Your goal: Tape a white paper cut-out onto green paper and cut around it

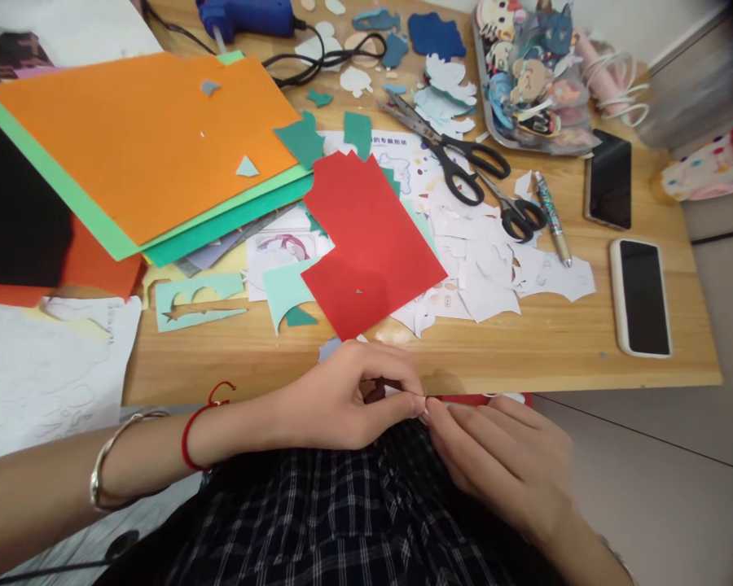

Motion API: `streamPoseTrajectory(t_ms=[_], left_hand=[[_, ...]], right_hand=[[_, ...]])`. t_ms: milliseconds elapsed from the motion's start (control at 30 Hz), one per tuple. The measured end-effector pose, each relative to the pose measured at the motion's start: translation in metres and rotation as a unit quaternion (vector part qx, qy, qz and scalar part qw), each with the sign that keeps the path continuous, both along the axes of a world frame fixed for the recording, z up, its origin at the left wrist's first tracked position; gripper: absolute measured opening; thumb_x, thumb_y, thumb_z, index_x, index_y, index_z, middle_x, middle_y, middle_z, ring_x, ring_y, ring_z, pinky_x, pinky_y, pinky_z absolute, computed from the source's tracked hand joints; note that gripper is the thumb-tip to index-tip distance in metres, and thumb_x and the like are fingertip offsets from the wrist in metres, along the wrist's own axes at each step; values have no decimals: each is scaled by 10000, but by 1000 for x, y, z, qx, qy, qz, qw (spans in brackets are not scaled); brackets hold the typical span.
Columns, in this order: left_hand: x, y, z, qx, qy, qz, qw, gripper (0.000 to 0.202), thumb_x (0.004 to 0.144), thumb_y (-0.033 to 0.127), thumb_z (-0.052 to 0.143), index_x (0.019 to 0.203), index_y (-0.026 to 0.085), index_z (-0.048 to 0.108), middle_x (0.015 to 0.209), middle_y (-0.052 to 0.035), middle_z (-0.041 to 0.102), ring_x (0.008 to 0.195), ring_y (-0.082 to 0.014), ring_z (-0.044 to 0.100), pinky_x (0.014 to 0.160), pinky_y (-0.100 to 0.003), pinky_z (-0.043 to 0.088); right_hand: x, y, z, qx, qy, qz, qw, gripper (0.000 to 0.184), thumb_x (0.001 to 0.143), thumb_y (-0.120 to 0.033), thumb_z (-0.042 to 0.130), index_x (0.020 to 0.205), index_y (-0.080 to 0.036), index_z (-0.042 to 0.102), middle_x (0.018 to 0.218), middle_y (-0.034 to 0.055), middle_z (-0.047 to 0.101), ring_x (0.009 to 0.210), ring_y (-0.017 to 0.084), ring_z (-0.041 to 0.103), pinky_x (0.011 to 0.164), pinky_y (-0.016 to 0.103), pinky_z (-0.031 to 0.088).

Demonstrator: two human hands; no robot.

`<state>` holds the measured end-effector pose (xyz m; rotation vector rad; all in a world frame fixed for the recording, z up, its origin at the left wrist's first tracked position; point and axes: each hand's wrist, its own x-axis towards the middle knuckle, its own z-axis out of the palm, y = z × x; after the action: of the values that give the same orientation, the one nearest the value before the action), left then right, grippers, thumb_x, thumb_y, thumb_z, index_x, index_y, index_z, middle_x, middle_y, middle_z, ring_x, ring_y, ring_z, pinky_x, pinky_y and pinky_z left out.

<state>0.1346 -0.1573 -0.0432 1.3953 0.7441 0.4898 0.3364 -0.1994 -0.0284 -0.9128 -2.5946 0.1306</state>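
Observation:
My left hand [366, 399] and my right hand [506, 448] meet over my lap, just off the table's front edge. Thumb and fingers of both are closed, with the tips pinching a small pale piece [424, 416] between them. Fingers cover most of that piece, so its kind does not show. A red sheet [379, 244] with a cut-out edge lies on the table just beyond my left hand. Something red and white [519, 400] shows partly behind my right fingers, below the table edge.
Black-handled scissors [458, 159], a glitter pen [551, 218] and two phones [643, 297] lie to the right. Stacked coloured sheets [140, 138] cover the left side. At the back are a blue glue gun [247, 18] and a tray [492, 122] of cut-out figures.

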Motion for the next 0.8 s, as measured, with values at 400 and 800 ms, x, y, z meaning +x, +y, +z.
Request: streamPoseTrajectory(t_ms=[400,800], left_hand=[[3,-10,-10,-236,-74,14,969,158,808,249,559,706,136,600,638,15,538,553,-85,476,510,-204,379],[-13,11,0,-210,4,15,978,156,855,241,527,819,131,631,703,8,593,571,-76,459,524,-192,365]], right_hand=[[3,0,6,61,-26,52,996,181,809,-25,564,941,-91,670,717,59,687,571,141,557,538,324,416],[6,7,14,13,7,-74,997,108,808,-61,599,902,-110,578,585,29,660,478,100,538,477,259,382]])
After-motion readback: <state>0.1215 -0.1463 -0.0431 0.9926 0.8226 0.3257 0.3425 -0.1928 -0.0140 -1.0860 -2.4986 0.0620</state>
